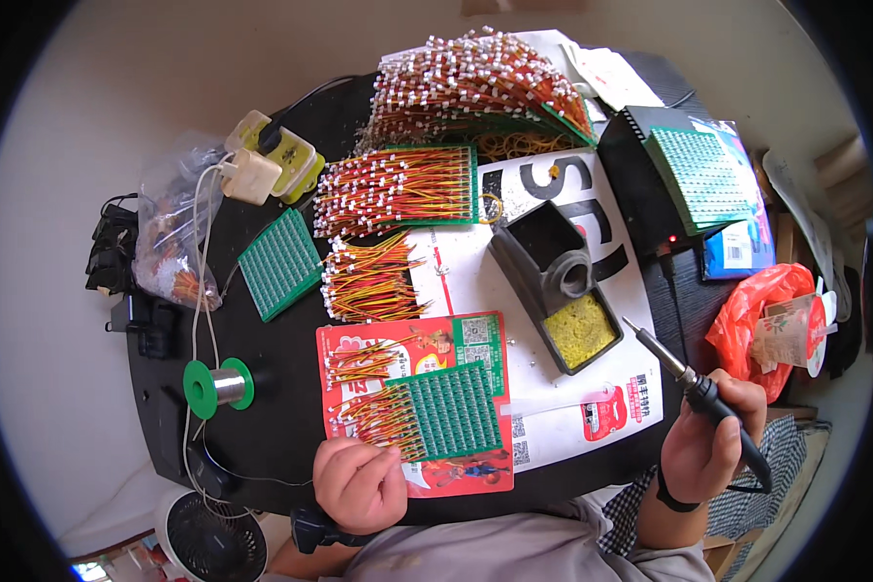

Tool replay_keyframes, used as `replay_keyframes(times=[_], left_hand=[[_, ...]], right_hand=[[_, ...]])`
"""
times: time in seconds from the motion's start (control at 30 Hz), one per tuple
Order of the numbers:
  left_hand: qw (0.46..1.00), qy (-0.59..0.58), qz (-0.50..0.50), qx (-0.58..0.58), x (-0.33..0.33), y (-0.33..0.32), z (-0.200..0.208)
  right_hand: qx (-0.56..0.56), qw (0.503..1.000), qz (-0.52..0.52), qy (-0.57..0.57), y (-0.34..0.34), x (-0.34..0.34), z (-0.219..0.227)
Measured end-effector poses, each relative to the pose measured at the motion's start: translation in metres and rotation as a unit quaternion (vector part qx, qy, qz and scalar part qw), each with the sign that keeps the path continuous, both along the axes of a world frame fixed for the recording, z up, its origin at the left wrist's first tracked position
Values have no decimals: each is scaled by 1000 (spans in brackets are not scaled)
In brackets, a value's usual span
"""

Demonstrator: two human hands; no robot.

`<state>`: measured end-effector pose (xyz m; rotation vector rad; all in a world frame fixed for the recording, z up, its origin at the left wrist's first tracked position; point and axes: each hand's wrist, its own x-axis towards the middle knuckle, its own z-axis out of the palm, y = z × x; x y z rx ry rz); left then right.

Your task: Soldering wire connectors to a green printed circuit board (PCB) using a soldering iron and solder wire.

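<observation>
My right hand [703, 441] grips a soldering iron [713, 403] by its dark handle, its metal tip pointing up and left beside the sponge. My left hand [361, 485] is closed, knuckles up, at the near edge of a red printed card [466, 480]. A thin strand of solder wire [272, 479] runs from the green-ended spool [228, 387] into its fist; the fingertips are partly hidden. Just beyond that hand, a green circuit board panel [456, 412] lies on the card, with red and yellow wires [373, 412] along its left side.
A soldering iron stand [543, 252] with yellow sponge [582, 330] occupies the middle. Wired boards [398, 189] and a tall wire pile [485, 82] lie behind. Bare panels [281, 262] sit left, others [698, 179] on a black box. A power strip [286, 160] and red bag [757, 315] flank them.
</observation>
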<state>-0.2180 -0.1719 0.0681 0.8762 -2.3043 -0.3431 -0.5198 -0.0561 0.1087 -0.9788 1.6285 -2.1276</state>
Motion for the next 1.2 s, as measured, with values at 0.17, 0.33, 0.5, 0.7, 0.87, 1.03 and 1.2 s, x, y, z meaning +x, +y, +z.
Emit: replay_keyframes(times=[0.17,0.33,0.5,0.7,0.87,1.03,1.2], left_hand=[[1000,-1,0,13,1,-1,-2],[999,36,-9,21,5,-6,-4],[997,65,-10,28,9,-10,-2],[991,103,-44,69,32,-8,5],[993,81,-55,66,54,-25,32],[993,61,-58,84,64,-60,59],[997,45,-1,68,48,-86,66]], right_hand=[[-10,999,38,12,-8,12,-4],[-12,987,91,129,-18,21,-16],[16,988,86,125,-31,46,-18],[40,986,56,152,-42,66,-26],[35,946,11,322,-44,68,-35],[56,912,-7,406,-38,70,-36],[54,918,20,393,-37,68,-41]])
